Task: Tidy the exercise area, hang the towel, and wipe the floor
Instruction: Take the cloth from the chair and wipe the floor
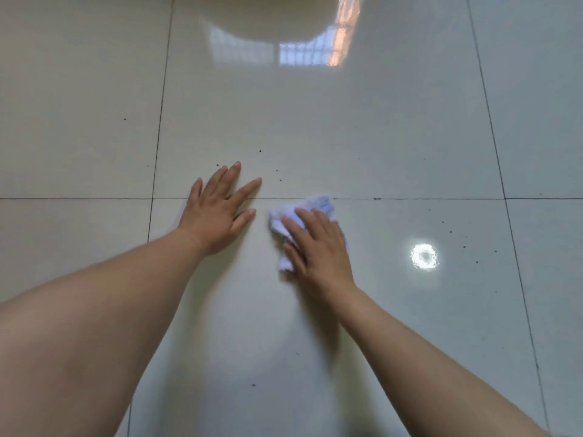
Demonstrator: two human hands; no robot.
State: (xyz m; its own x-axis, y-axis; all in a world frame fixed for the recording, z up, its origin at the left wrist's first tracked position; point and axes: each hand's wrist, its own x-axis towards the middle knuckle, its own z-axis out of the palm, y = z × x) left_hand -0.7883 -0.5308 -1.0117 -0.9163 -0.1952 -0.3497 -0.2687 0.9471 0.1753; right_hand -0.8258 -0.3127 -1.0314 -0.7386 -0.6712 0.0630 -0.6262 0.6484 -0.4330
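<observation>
A crumpled white cloth [310, 205] lies on the glossy pale tiled floor [362, 127], just right of centre. My right hand [318, 247] presses down on the cloth, its fingers spread over it and covering most of it. My left hand [220, 212] rests flat on the bare tile a little to the left, fingers apart, holding nothing. Both bare forearms reach in from the bottom of the view.
Small dark specks [277, 171] dot the tiles ahead of my hands and also at the right [463, 246]. A bright lamp reflection [424, 257] glints right of the cloth. A window reflection [303, 53] shows at the top. Dark grout lines [410, 199] cross the floor.
</observation>
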